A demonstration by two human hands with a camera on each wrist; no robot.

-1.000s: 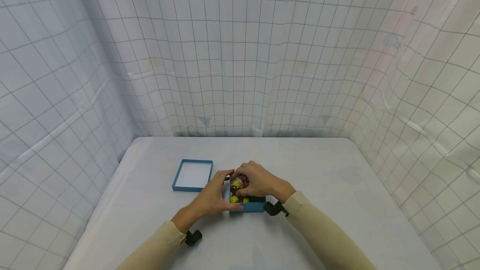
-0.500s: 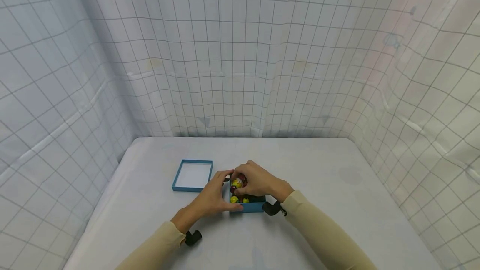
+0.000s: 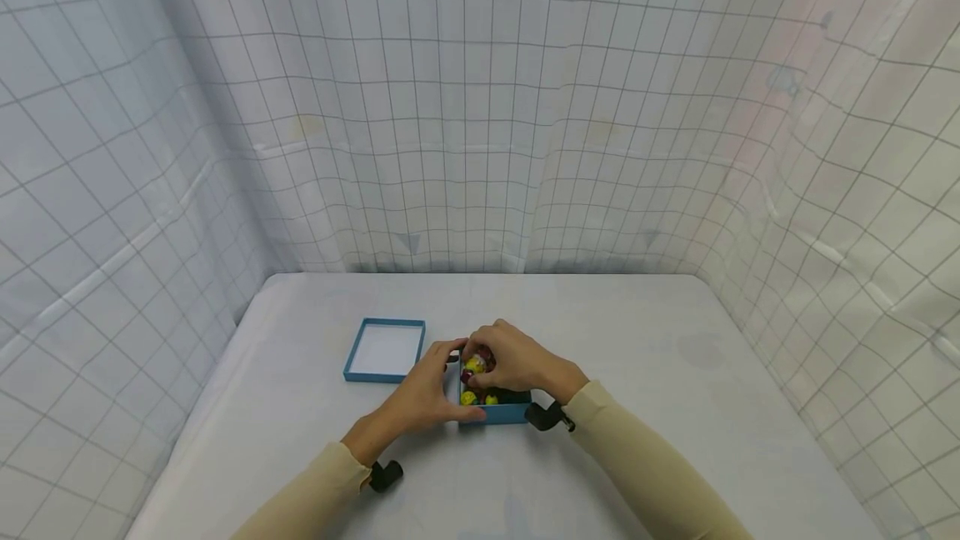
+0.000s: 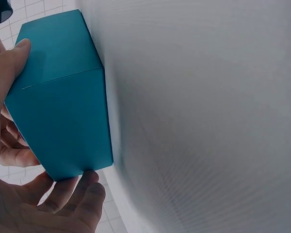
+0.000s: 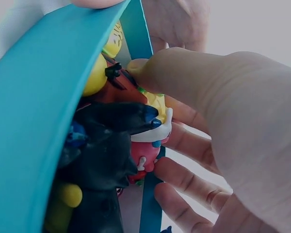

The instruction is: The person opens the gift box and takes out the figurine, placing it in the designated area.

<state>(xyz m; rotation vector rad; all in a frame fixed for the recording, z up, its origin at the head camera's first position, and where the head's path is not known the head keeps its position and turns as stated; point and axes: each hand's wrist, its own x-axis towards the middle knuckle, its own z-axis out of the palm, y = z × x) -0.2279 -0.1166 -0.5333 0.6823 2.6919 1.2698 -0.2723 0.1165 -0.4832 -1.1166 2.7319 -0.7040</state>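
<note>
Step in hand, as judged: settling or freeing a yellow-and-pink figure [image 5: 150, 133] inside an open blue box [image 3: 506, 414] — which of the two, the pictures do not decide. The box sits on the white worktop [image 3: 615, 332], about midway between its left and right edges; the lid [image 3: 386, 350] lies inside up, left of the box, nearer the worktop's back left corner. Left hand [image 3: 424, 392]: clamped on the box's left end, thumb on the near wall, fingers at the far side. Right hand [image 3: 517, 361]: thumb and fingers brought together around the figure in the box's far left part, contact partly hidden. The next move would call for a light hold and a steady box, since a black figure [image 5: 94, 160] reaches across. Orientation: box mouth up, near wall parallel to the worktop's back edge, longer side not determinable. The figure's yellow end appears to point towards the left wall — long axis apparently left to right, tilt uncertain.
</note>
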